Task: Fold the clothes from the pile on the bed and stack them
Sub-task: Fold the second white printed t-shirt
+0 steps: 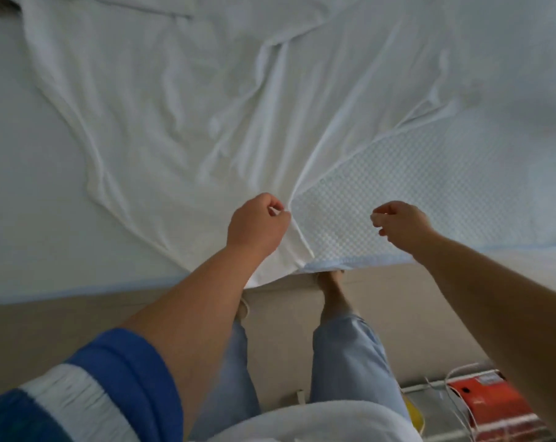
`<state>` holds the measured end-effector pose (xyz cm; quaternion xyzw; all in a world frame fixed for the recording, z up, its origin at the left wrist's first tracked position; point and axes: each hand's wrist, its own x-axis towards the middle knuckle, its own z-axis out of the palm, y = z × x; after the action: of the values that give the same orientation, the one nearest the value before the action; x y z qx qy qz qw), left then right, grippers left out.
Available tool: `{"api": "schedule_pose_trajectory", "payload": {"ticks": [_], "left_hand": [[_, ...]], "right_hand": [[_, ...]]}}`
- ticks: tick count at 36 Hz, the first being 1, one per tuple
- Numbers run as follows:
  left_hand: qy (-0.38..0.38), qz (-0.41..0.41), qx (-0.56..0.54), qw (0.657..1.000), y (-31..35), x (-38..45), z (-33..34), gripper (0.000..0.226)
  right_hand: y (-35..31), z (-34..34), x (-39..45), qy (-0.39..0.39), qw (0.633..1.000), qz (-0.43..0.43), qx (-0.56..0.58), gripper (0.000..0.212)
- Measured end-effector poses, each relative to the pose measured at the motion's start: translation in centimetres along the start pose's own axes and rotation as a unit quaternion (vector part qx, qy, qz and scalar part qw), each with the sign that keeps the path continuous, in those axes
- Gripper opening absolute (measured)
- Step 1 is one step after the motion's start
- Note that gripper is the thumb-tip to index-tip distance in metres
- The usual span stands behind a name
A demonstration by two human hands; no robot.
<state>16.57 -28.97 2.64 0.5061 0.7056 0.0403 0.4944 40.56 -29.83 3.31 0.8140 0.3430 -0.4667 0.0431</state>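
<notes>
Garment [181,100]: white cloth, large and rumpled, spread over the left and middle of the bed, its near corner drawn to the near edge under my left hand; what kind of clothing it is I cannot tell.
Bed [461,173]: white cover with a small raised check, bare on the right side; near edge runs across the view, beige base below it.
Left hand [257,223]: my fingers and thumb pinch the right-hand hem of the garment near its near corner; the cloth pulls into taut lines fanning away to the far side.
Right hand [399,223]: fingers curled in, held just above the bare cover, apart from the cloth; I see nothing in it, though the fingertips are too small to be sure.
Step in hand: I judge this to be laying the garment flat before the first fold.
Doing it well: take a second hem point with my right hand, pull both evenly toward me, smooth the ridges in the middle outward, then fold edge to edge so the corners meet.
Pile and stack: neither shows in view.
Red box [487,398]: on the floor, near right, with white cords across it.
Writing: none readable; the box face is blurred.
</notes>
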Motion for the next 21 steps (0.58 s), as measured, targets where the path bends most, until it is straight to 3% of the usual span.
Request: {"api": "schedule_pose_trajectory", "payload": {"ticks": [7,14,18,21], "left_hand": [[0.031,-0.02,0.12,0.992,2.1,4.5,6.4,0.044],[0.165,-0.058,0.183,0.967,4.0,6.5,9.1,0.03],[0.178,-0.083,0.183,0.963,4.2,6.9,9.4,0.026],[0.172,-0.107,0.175,0.963,4.4,7.2,9.3,0.024]], "right_hand": [[1.3,-6.1,9.4,0.03,0.998,-0.001,0.061,0.037],[0.3,-11.7,17.3,0.166,0.977,-0.052,0.123,0.052],[-0.4,-13.5,19.4,0.196,0.963,-0.09,0.162,0.072],[-0.9,-14.5,20.0,0.189,0.96,-0.111,0.174,0.065]]}}
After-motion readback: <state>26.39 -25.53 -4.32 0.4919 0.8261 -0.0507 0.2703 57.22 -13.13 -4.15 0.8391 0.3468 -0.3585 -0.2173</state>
